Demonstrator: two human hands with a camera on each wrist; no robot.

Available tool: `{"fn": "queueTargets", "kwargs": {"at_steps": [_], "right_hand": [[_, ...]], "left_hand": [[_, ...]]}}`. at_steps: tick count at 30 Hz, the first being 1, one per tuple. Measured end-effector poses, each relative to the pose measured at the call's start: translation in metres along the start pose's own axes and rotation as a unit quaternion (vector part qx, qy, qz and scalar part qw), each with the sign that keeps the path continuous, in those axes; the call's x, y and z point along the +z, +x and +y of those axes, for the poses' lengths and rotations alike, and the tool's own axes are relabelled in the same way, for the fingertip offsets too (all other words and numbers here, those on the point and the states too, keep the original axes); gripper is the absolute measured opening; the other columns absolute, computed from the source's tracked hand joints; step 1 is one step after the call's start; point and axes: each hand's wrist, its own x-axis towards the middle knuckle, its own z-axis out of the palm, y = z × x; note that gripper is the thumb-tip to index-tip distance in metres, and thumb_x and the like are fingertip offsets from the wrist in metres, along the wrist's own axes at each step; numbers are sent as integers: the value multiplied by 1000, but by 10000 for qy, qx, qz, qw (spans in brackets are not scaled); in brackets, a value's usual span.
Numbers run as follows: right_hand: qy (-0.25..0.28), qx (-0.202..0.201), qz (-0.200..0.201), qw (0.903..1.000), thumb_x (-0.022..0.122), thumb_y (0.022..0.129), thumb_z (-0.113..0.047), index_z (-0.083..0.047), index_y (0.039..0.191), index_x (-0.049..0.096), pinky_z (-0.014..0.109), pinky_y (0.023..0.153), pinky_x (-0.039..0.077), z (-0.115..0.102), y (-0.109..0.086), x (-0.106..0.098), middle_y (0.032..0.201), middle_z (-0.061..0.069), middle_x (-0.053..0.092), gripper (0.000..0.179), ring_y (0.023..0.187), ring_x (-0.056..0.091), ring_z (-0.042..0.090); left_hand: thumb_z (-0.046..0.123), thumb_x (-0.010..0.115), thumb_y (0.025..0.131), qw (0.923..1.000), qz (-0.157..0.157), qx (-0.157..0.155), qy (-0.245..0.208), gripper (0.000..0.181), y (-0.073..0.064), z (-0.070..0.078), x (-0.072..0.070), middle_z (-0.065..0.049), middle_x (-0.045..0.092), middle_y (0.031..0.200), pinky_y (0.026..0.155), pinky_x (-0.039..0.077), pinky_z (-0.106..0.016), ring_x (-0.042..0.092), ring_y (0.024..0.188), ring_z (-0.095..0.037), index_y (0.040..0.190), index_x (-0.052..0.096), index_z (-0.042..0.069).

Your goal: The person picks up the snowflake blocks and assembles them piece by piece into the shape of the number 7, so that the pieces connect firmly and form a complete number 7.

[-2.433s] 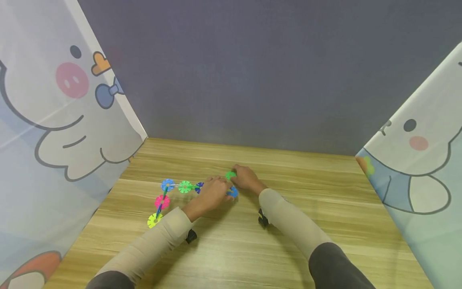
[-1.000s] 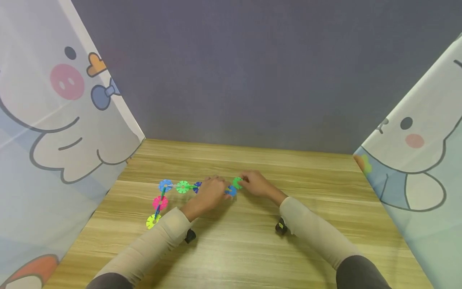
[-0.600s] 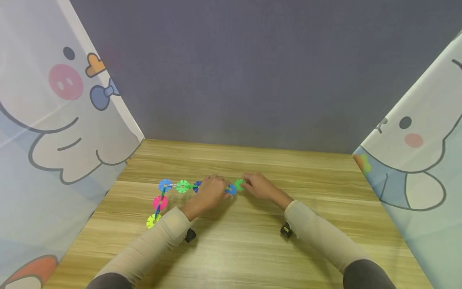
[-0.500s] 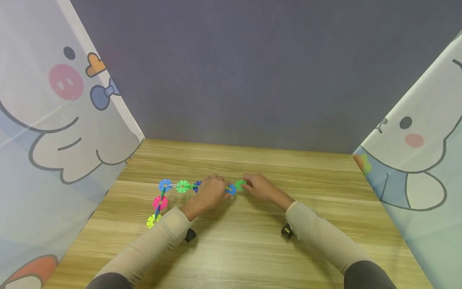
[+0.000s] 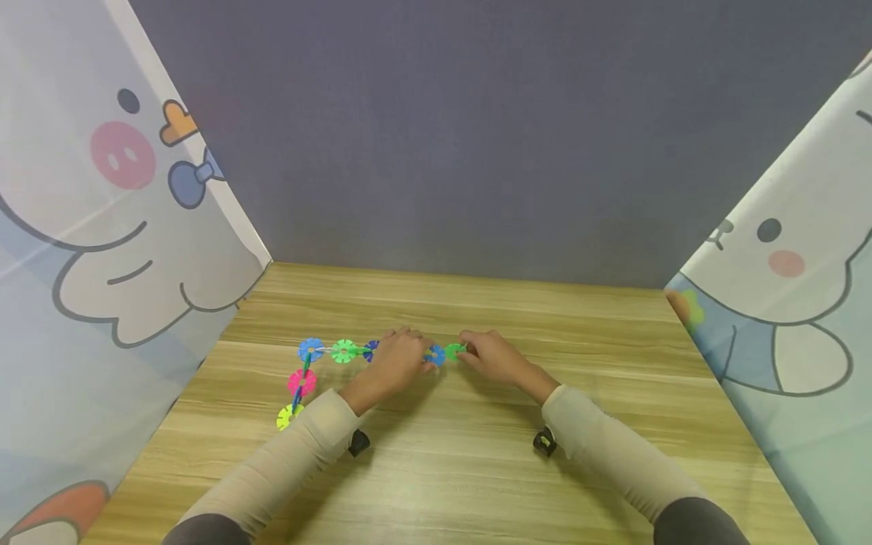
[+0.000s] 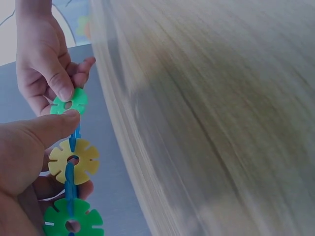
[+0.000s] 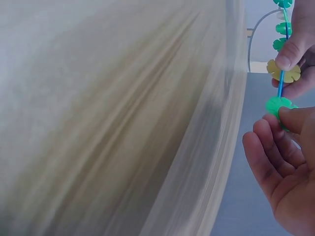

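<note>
A chain of slotted plastic snowflake discs bends across the table, from a yellow-green disc [image 5: 289, 418] up past a pink disc [image 5: 302, 382] to a blue disc [image 5: 311, 350], then rightward. My left hand [image 5: 395, 359] grips the right part of this chain, its thumb and fingers around a yellow disc [image 6: 87, 160] in the left wrist view. Beyond that, an edge-on blue disc [image 6: 75, 133] meets a green disc [image 6: 76, 100]. My right hand [image 5: 497, 357] pinches that green disc between thumb and fingers; its lower fingers curl loosely in the right wrist view.
The wood-grain table [image 5: 436, 484] lies under both forearms. A dark grey panel [image 5: 436, 151] rises behind it, and cartoon-printed sheets [image 5: 123, 227] flank both sides. A black wrist device [image 5: 544, 441] hangs below the right cuff.
My right hand has moved rightward and slightly nearer with the green disc, which now lies level with the row beside the blue disc. My left hand keeps its hold almost in place.
</note>
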Motion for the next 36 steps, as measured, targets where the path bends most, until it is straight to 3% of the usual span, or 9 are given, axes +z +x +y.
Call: {"fn": "queueTargets", "kwargs": {"at_steps": [10, 19, 28, 36], "right_hand": [[79, -42, -4, 10000, 70, 96, -13, -7, 93, 60, 15, 48, 27, -1, -1, 5, 60, -10, 43, 12, 50, 32, 1], [73, -327, 385, 9987, 72, 94, -10, -9, 84, 58, 14, 49, 28, -1, -3, 8, 61, -10, 43, 18, 52, 33, 0], [314, -506, 374, 9975, 71, 96, -15, -15, 89, 65, 15, 49, 36, 5, -7, 7, 63, -10, 52, 9, 53, 38, -3], [359, -439, 351, 9978, 72, 96, -17, -11, 93, 71, 15, 48, 37, 0, -9, 3, 65, -9, 58, 7, 53, 40, -2]], "left_hand": [[40, 78, 89, 9995, 258, 179, 54, 45, 1, -1, 2, -8, 75, 114, 97, 57, -54, 69, 106, -30, 122, 73, 10], [40, 76, 91, 9994, 229, 215, -152, 44, 0, -1, -1, -8, 74, 120, 98, 56, -56, 68, 111, -30, 125, 72, 11], [38, 76, 90, 9982, 137, 327, -480, 48, -1, -2, -5, -8, 73, 124, 102, 53, -60, 67, 114, -31, 128, 70, 10], [37, 78, 87, 9959, 304, 494, -690, 45, 1, -4, -1, -8, 74, 120, 101, 54, -59, 68, 112, -30, 123, 73, 11]]}}
